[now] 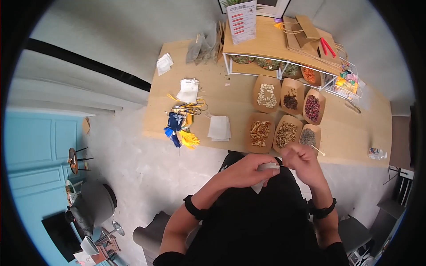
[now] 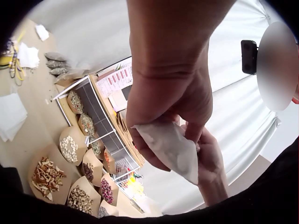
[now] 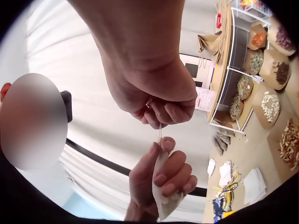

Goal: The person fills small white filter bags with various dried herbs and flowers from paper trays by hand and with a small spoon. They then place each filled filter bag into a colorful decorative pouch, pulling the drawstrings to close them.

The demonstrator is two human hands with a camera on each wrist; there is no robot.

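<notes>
A small white drawstring pouch (image 2: 170, 147), bulging with something inside, is gripped by my left hand (image 1: 244, 170) in front of the black clothing. Its lower corner pokes out beneath that hand in the head view. From the pouch's mouth a thin pale drawstring (image 3: 160, 130) runs taut up to my right hand (image 1: 304, 163), whose curled fingers hold it. Both hands are close together, just off the table's front edge. Nearest the right hand on the table are a paper tray of grey-purple herb (image 1: 308, 136) and a tray of brown slices (image 1: 286, 134).
More trays stand behind, with pale discs (image 1: 266, 95), dark cloves (image 1: 290, 99) and rosebuds (image 1: 312, 108). Flat white pouches (image 1: 219, 128) and tasselled sachets (image 1: 179, 122) lie to the left. A wooden shelf (image 1: 266, 33) stands at the back, a plastic bottle (image 1: 377, 153) far right.
</notes>
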